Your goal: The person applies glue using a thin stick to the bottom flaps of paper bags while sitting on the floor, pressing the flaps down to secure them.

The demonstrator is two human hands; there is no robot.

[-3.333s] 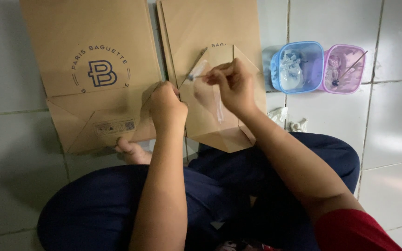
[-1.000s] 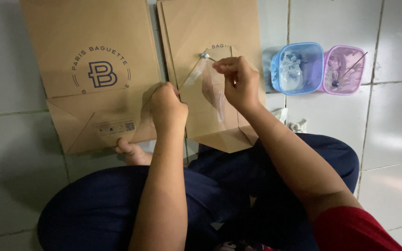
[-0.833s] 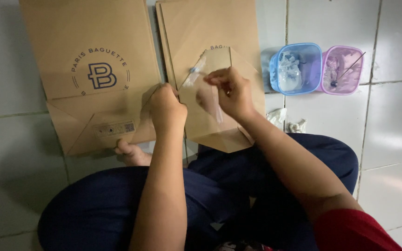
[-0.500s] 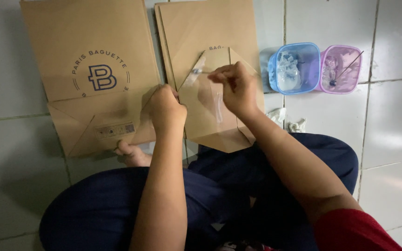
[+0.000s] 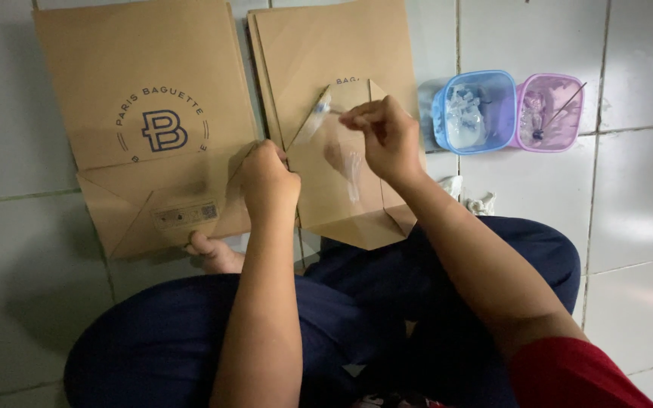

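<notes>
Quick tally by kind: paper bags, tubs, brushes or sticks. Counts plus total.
Brown paper bag stacks: 2, left stack, right stack
Plastic tubs: 2, blue tub, pink tub
Applicators: 2, brush in right hand, stick in the pink one
Total: 6

A: Clothing, noted from above?
B: Dark navy trousers [image 5: 190, 332], loose, creased. Red short sleeve [image 5: 576, 374] on right upper arm.
A: Forearms, hands, feet?
B: Forearms bare. Left hand [image 5: 268, 180] and right hand [image 5: 387, 136] ungloved. One bare foot [image 5: 217, 253].
</notes>
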